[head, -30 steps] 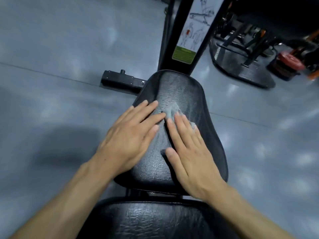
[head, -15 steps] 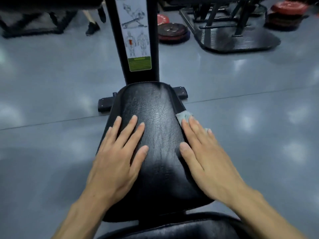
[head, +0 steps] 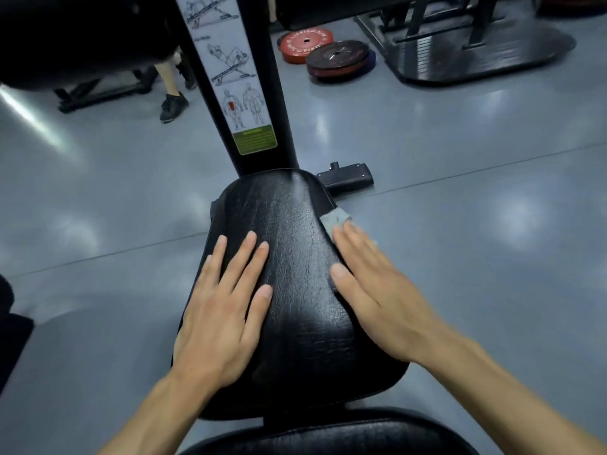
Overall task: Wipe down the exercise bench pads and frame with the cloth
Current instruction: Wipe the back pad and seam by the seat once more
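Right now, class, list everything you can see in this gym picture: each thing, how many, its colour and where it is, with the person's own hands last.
seat pad: one, black, centre, under both hands.
second pad: one, black, bottom edge.
cloth: one, grey, on the seat pad's right edge, under the right fingertips.
upright post: one, black, behind the seat pad.
sticker: one, white with a green patch, on the post.
foot bar: one, black, on the floor right of the post.
weight plates: red and black, count unclear, floor at top.
base plate: one, black, top right.
shoe: one, black, top left.
floor: grey.
left hand: flat on the pad.
right hand: flat, pressing the cloth.
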### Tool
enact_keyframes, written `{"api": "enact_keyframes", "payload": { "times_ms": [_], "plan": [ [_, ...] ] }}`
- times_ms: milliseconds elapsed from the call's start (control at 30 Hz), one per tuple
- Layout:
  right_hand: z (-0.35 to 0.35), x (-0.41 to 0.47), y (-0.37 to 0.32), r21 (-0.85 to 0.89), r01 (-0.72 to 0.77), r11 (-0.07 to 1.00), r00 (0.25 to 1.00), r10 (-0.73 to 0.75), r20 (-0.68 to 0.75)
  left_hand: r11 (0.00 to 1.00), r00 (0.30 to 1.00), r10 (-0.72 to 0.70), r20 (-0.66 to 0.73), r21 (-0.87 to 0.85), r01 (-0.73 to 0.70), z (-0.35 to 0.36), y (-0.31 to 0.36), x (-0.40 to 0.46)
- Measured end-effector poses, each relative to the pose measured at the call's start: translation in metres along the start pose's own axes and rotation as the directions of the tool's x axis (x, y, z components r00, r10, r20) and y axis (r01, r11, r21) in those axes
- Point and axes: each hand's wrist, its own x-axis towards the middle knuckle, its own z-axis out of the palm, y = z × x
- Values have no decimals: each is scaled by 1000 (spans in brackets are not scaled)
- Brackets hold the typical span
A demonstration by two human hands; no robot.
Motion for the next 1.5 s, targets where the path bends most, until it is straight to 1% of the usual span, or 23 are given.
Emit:
{"api": "enact_keyframes", "payload": {
  "times_ms": [67, 133, 167, 233, 300, 467, 533, 600, 667, 767, 867, 933, 1000, 1033, 1100, 1133, 1200, 1233, 1300, 1400, 1500],
  "plan": [
    [-4, 15, 4, 32, -17, 999, 999, 15, 37, 1000, 1000, 5, -14, -5, -5, 0, -1, 0],
    [-11, 56, 4, 95, -57, 994, 996, 50, 77, 1000, 1000, 14, -24, -5, -15, 0, -2, 0],
    [-15, 75, 2, 154, -76, 985, 994, 63, 88, 1000, 1000, 15, -26, -6, -15, -1, -2, 0],
    [-19, 97, 3, 308, -89, 947, 995, 72, 66, 1000, 1000, 10, -25, -11, -10, -1, -1, 0],
    [-16, 85, 7, 423, -83, 902, 996, 68, 52, 1000, 1000, 0, -26, -18, -1, -1, -2, 0],
    [2, -23, 40, 573, -133, 809, 989, 149, 19, 1000, 1000, -10, -30, -4, 10, -1, -2, 0],
    [6, -29, 48, 601, -160, 783, 984, 175, 34, 1000, 999, -14, -39, -4, 14, -1, -2, 0],
    [6, -11, 50, 629, -234, 742, 970, 222, 99, 1000, 999, -14, -37, -8, 14, -1, -2, 0],
    [7, 2, 47, 637, -261, 725, 961, 261, 96, 1000, 999, -18, -35, -16, 17, -2, -3, -1],
    [9, -12, 31, 567, -228, 792, 958, 286, -14, 999, 999, -31, -35, -16, 31, -2, -3, -1],
    [15, -55, 26, 495, -195, 847, 961, 266, -76, 999, 999, -36, -33, -12, 35, -1, -3, -1],
    [19, -71, 25, 388, -155, 908, 968, 219, -125, 999, 999, -38, -36, -11, 37, -1, -3, -2],
    [20, -76, 21, 233, -64, 970, 975, 110, -192, 999, 998, -40, -42, -12, 40, -1, -3, -2],
    [19, -76, 15, 143, -23, 990, 979, 51, -200, 999, 998, -42, -46, -15, 42, -1, -3, -2],
    [23, -74, -3, -127, 82, 989, 985, -99, -139, 999, 998, -38, -50, -25, 36, -1, -4, -1],
    [29, -73, -14, -255, 160, 954, 980, -185, -78, 999, 998, -37, -54, -31, 35, 0, -5, -2],
    [48, -67, -34, -382, 310, 870, 945, -326, 25, 998, 997, -42, -59, -52, 39, 0, -6, -2],
    [54, -60, -42, -411, 343, 845, 935, -349, 62, 996, 997, -49, -58, -73, 44, -1, -7, -2],
    [52, -39, -50, -466, 340, 817, 937, -339, 90, 992, 997, -59, -51, -119, 53, -4, -7, -3],
    [29, 8, -46, -522, 257, 813, 966, -217, 138, 988, 996, -80, 31, -132, 83, -11, -7, -20],
    [16, 61, -56, -497, 141, 856, 990, -112, 87, 992, 993, -79, 91, -94, 87, -18, -12, -65]
  ]
}}
